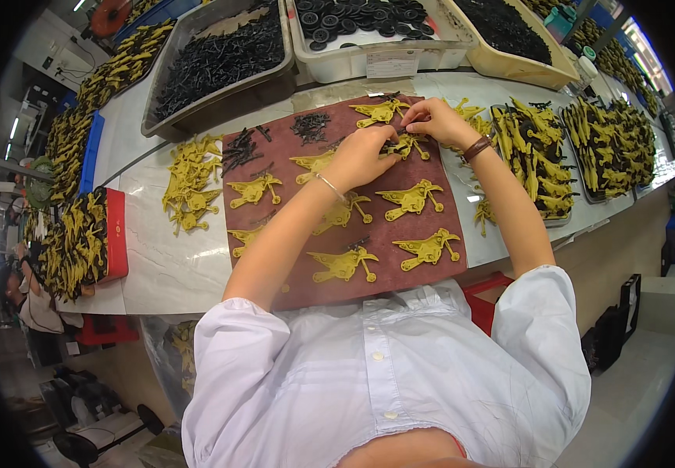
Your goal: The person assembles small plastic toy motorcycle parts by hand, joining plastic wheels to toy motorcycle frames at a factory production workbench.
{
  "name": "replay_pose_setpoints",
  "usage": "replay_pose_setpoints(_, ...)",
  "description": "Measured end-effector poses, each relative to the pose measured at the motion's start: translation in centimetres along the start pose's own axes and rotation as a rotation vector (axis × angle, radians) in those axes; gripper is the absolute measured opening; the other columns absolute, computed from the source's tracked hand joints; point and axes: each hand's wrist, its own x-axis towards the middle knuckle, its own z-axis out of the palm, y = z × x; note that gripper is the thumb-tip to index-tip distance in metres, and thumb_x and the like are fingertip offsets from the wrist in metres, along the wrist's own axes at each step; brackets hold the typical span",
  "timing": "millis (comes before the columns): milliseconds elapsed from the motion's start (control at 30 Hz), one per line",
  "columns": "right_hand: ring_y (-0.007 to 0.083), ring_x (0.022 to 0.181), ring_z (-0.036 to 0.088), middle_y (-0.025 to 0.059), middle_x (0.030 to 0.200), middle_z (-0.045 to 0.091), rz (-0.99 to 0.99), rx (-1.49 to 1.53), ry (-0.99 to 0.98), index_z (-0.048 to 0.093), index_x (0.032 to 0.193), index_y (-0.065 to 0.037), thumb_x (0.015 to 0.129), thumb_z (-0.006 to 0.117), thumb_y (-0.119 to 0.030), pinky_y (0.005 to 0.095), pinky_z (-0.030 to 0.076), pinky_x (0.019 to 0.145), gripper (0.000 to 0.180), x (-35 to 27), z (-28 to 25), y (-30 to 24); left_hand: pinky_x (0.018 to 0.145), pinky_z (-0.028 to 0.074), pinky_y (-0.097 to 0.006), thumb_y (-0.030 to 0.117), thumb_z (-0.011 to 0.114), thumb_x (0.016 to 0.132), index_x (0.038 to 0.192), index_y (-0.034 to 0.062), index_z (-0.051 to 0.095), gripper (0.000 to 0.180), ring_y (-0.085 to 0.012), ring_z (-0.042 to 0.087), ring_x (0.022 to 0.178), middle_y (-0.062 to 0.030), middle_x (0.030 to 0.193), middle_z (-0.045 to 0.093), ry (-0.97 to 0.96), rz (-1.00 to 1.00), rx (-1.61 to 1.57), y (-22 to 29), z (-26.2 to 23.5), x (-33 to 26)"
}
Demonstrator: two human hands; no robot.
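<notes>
Toward the far right of a dark red mat (290, 281), my left hand (359, 158) is closed at the left end of a yellow plastic part (411, 146). My right hand (436, 123) is just above the same part, thumb and fingertips pinched; whatever is in the pinch is too small to make out. More yellow plastic parts, flat with a rod-like end, lie spaced out in rows, such as one (410, 200) nearer me and another (253, 189) at the left. Small black plastic pieces (310, 126) form loose piles at the mat's far left.
Behind the mat stand a grey bin (162, 117) of black pieces, a white bin (329, 70) of black wheels and a cream bin (559, 76). Loose yellow parts (191, 183) are heaped left. Filled trays (559, 221) stand right; a red box (117, 234) is far left.
</notes>
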Motion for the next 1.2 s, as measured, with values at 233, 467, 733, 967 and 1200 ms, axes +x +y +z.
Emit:
replay_pose_setpoints(233,0.0149,0.073,0.062,0.0066,0.079,0.068,-0.070,-0.035,-0.027,0.071,0.088,-0.004,0.076,0.073,-0.006,0.0293,0.050,0.067,0.012,0.4,0.0,0.5,0.078,0.052,-0.041,0.028,0.080,0.066,0.103,0.0051,0.068,0.045,-0.0313,0.065,0.089,-0.0153,0.093,0.069,0.084,-0.080,0.090,-1.6,1.2,0.4)
replay_pose_setpoints(467,0.0160,0.070,0.063,0.0076,0.076,0.067,0.013,-0.149,0.013,0.071,0.088,-0.004,0.073,0.077,-0.009,0.0287,0.050,0.065,0.018,0.6,-0.4,0.5,0.077,0.052,-0.040,0.031,0.082,0.064,0.096,0.0054,0.071,0.042,-0.0313,0.065,0.087,-0.0148,0.087,0.069,0.030,-0.119,0.097,-1.7,1.3,0.6)
replay_pose_setpoints(733,0.0179,0.067,0.064,0.0084,0.073,0.066,-0.023,-0.285,0.158,0.066,0.082,-0.001,0.070,0.080,-0.015,0.0323,0.049,0.062,0.023,-0.5,0.2,-1.0,0.077,0.052,-0.040,0.033,0.082,0.064,0.094,0.0054,0.070,0.042,-0.0311,0.066,0.086,-0.0147,0.087,0.069,0.044,-0.113,0.087,-2.0,1.5,0.7)
replay_pose_setpoints(967,0.0234,0.079,0.058,0.0101,0.086,0.059,-0.229,-0.203,0.107,0.071,0.092,-0.009,0.071,0.078,-0.019,0.0338,0.048,0.073,0.024,-3.8,2.2,-1.6,0.076,0.052,-0.039,0.036,0.078,0.070,0.101,0.0045,0.067,0.046,-0.0301,0.067,0.086,-0.0159,0.092,0.069,0.045,-0.092,-0.046,-1.6,-0.3,-0.5)
replay_pose_setpoints(1200,0.0211,0.077,0.055,0.0080,0.093,0.052,-0.265,-0.204,0.070,0.069,0.088,-0.008,0.071,0.077,-0.013,0.0317,0.048,0.071,0.019,-5.3,2.8,-1.4,0.068,0.050,-0.034,0.029,0.071,0.080,0.103,0.0002,0.065,0.038,-0.0221,0.064,0.072,-0.0146,0.087,0.068,0.030,-0.220,-0.246,-1.0,-2.5,-2.2)
